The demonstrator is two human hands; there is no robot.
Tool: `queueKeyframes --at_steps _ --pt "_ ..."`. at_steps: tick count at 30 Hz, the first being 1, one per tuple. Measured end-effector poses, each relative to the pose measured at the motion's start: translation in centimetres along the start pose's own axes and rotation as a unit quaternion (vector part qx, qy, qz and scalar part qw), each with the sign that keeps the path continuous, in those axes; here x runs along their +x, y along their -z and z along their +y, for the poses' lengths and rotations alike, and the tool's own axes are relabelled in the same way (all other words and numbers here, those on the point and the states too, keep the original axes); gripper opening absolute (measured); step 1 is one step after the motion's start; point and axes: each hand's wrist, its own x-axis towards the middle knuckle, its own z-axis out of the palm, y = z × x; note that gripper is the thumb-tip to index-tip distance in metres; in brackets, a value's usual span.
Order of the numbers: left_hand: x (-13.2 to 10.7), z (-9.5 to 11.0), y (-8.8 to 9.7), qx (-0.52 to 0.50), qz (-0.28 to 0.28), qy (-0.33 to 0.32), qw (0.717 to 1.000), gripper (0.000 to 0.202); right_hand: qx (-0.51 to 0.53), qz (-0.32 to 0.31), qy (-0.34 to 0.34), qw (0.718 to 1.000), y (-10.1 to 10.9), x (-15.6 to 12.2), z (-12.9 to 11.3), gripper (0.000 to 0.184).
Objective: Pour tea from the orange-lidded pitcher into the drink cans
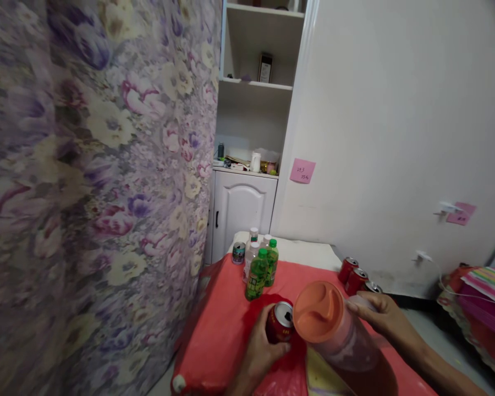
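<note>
My left hand [259,347] wraps round a red drink can [279,324], whose opened top faces up. In my right hand [379,313] is a translucent pitcher [350,346] with an orange lid [318,312], gripped by its handle. The pitcher tilts toward the can, its lid close beside the can's top. I cannot tell whether liquid is flowing. Beyond my left hand stand green bottles [257,278] and clear bottles with white caps [251,258]. A dark patterned can [238,253] is to their left.
A red cloth [214,319] covers the table. Red cans [356,280] stand at its right edge, near my right hand. A floral curtain [127,192] hangs at left. Behind the table are a white cabinet [245,201] and a wall with a pink note [302,171].
</note>
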Motion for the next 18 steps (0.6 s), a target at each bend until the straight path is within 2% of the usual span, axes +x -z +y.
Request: queueKeyframes --at_steps 7,18 --pt "0.0 0.1 0.0 0.014 0.008 0.007 1.000 0.078 0.004 -0.041 -0.034 0.999 -0.2 -0.2 -2.0 0.061" --pt "-0.2 0.6 0.4 0.005 -0.009 -0.013 1.000 0.076 0.016 -0.067 -0.037 0.997 -0.4 0.2 -3.0 0.057"
